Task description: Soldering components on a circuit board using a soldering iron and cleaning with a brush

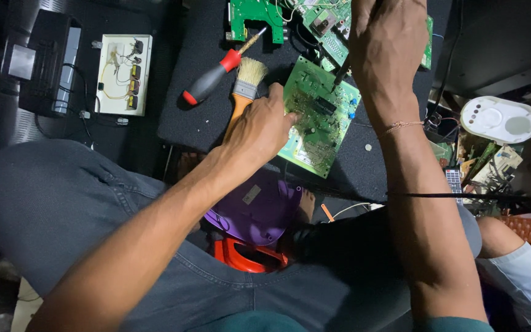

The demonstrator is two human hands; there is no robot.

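head view — both hands (324,92) on green circuit board (318,117)

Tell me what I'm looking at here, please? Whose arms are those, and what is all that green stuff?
The camera sits on a person's head and looks down, so the two arms are that person's own, above their lap in grey trousers. The left hand rests on a green circuit board, the flat part inside electronic things. The right hand holds a thin dark tool with its tip at that board. On the black mat nearby lie a red-handled screwdriver, a paintbrush and more green boards. Farther left is a white box with wires inside. A purple dish sits near the person's lap.
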